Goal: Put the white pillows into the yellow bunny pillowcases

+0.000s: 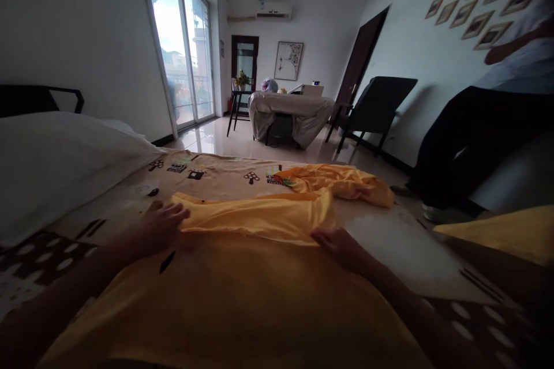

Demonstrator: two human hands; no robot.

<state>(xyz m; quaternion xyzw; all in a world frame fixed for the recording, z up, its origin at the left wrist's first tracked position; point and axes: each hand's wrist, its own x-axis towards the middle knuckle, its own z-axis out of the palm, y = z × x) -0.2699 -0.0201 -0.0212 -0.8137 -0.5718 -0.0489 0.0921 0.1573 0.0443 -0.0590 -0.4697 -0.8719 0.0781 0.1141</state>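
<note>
A piece of yellow cloth (255, 216), perhaps a garment, lies in a folded band across the bed, and a broad yellow expanse continues from it toward me. My left hand (163, 223) is at the band's left end, fingers bent over the edge and closed on it. At the right end, my right hand (332, 241) pinches the fabric near its lower edge. Beyond the band lies a crumpled orange-yellow cloth (346, 179) with a small printed patch. Beneath everything is a beige patterned bedsheet (220, 172). Dim light hides the fingertips partly.
White bedding (64, 155) is heaped on the left. A standing person (454, 132) in dark trousers is at the right, with yellow fabric (506, 233) nearer me. Past the bed stand a covered table (289, 106), a dark chair (376, 106) and glass doors (182, 52).
</note>
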